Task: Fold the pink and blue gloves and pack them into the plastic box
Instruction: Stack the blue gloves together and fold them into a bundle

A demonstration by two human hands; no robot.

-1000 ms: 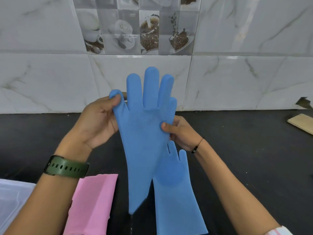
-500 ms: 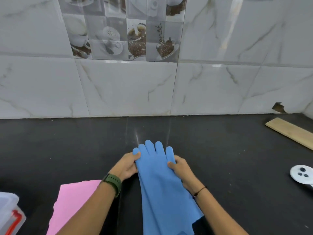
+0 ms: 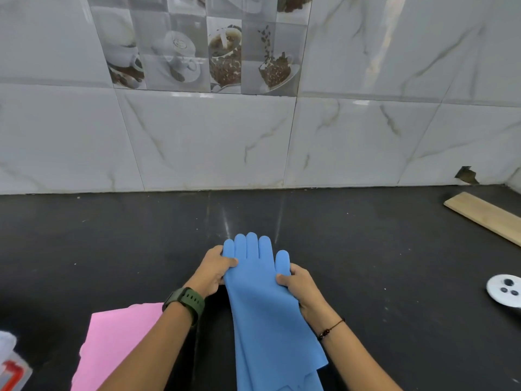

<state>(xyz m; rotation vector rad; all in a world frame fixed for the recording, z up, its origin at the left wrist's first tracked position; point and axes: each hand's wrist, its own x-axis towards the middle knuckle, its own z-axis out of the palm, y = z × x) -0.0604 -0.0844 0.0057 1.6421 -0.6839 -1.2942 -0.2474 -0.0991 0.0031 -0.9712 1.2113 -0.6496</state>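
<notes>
Marble-look wall tiles behind, coffee-cup picture tiles upper centre. Dark worktop (image 3: 112,249) below. Blue gloves (image 3: 262,300) stacked flat at near centre, glove tips pointing far, cuffs running off near edge. Left hand (image 3: 214,273) pinches left edge of blue gloves near thumb side; green watch (image 3: 184,303) on wrist. Right hand (image 3: 301,289) grips right edge, fingers clenched on material. Pink gloves (image 3: 112,345) folded, near left. Plastic box (image 3: 11,368) partly visible at near-left corner. Wooden board (image 3: 485,215) far right.

blue gloves (image 3: 262,300) lowered flat onto countertop (image 3: 112,249)
</notes>
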